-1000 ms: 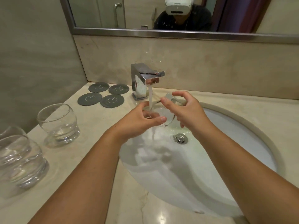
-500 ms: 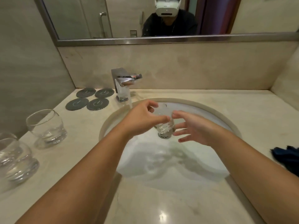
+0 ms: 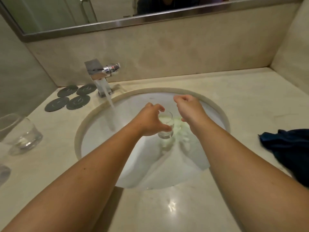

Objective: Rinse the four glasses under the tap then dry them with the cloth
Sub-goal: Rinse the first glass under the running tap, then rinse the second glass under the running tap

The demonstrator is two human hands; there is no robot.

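My left hand point(image 3: 151, 121) grips a small clear glass point(image 3: 166, 127) over the middle of the white sink point(image 3: 100, 131), to the right of the running stream from the chrome tap point(image 3: 100, 76). My right hand point(image 3: 189, 108) hovers just right of the glass with loosely curled fingers and holds nothing. A round glass point(image 3: 20, 133) stands on the counter at the left, and part of another glass point(image 3: 4, 173) shows at the left edge. A dark blue cloth point(image 3: 287, 148) lies on the counter at the right.
Several dark round coasters point(image 3: 73, 97) lie left of the tap. A mirror point(image 3: 66, 14) hangs above the backsplash. Walls close in the counter at left and right. The marble counter point(image 3: 167, 211) runs along the front of the basin.
The glass has come out from under the stream and moved right over the basin. My right hand has let go of it and drawn back. The view has swung right, showing the cloth.
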